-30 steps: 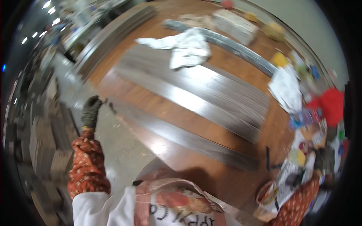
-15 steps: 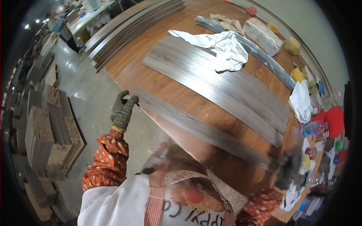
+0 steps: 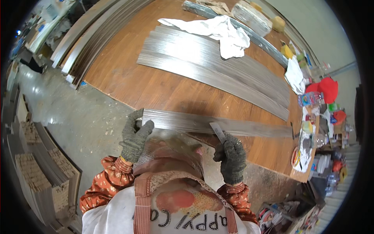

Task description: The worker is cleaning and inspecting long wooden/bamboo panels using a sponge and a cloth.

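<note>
A single narrow grey wood-grain plank [image 3: 179,121] lies along the near side of the brown table, its left end at the edge. My left hand [image 3: 135,139], in a dark knitted glove, grips that left end between thumb and fingers. In my right hand [image 3: 233,159], gloved the same, is a flat metal scraper [image 3: 217,132]; its blade reaches over the middle of the plank. Whether the blade touches the surface I cannot tell. Beyond, several similar planks [image 3: 218,74] lie side by side, with a white cloth [image 3: 230,37] crumpled over their far side.
More planks are stacked at the table's far left [image 3: 101,37]. A long wrapped bar [image 3: 257,41] and a whitish block [image 3: 251,17] lie at the back. Bottles [image 3: 311,99], a red cap [image 3: 326,89] and rags crowd the right. Plank piles [image 3: 37,171] stand on the floor at left.
My right hand has come from the plank's far right end to its middle and now shows a scraper. The plank has shifted nearer to me and turned more level, my left hand still at its end.
</note>
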The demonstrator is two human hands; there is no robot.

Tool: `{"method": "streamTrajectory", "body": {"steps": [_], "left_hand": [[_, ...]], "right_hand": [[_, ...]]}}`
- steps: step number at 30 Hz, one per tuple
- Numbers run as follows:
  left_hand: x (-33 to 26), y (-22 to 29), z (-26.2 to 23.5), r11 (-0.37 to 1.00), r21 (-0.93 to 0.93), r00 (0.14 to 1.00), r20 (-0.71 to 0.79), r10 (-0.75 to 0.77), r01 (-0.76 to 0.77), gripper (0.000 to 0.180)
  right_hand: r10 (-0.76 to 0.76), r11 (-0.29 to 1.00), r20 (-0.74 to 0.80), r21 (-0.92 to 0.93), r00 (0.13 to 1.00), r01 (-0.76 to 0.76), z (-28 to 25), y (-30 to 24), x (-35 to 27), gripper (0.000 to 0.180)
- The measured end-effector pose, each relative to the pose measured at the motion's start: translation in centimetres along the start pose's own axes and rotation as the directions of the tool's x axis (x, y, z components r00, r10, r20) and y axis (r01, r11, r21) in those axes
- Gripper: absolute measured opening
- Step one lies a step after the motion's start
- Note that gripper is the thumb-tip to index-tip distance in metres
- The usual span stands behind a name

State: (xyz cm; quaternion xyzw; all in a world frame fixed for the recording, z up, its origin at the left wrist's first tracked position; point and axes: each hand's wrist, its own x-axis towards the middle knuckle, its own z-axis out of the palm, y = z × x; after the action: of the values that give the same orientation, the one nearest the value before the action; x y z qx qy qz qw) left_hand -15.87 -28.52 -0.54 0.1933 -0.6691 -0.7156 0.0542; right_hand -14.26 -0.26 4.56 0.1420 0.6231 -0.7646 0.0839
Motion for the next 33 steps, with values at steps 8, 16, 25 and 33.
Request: {"method": "streamTrajectory", "body": {"steps": [8,16,25,33], "left_hand": [[0.5,0.0,0.8,0.955,-0.291,0.998,-0.029,-0.063,0.052,0.032],[1.2,-2.2,0.1,0.989,-0.132,0.997,-0.006,0.072,-0.072,0.031],[1.4,-2.3,0.2,0.987,-0.126,0.995,0.009,0.102,-0.1,0.029],[1.4,-2.6,0.0,0.986,-0.15,0.997,0.031,0.078,-0.072,0.029]], "right_hand": [[-0.029,0.997,-0.088,-0.079,0.996,0.022,2.0,1.6,-1.4,0.032],[-0.096,0.959,-0.1,-0.277,0.99,0.065,2.9,2.7,-0.9,0.032],[0.005,0.97,-0.132,-0.239,0.991,-0.037,3.5,1.5,-1.2,0.029],[0.028,0.986,-0.171,-0.155,0.985,-0.055,3.8,2.0,-0.9,0.028]]}}
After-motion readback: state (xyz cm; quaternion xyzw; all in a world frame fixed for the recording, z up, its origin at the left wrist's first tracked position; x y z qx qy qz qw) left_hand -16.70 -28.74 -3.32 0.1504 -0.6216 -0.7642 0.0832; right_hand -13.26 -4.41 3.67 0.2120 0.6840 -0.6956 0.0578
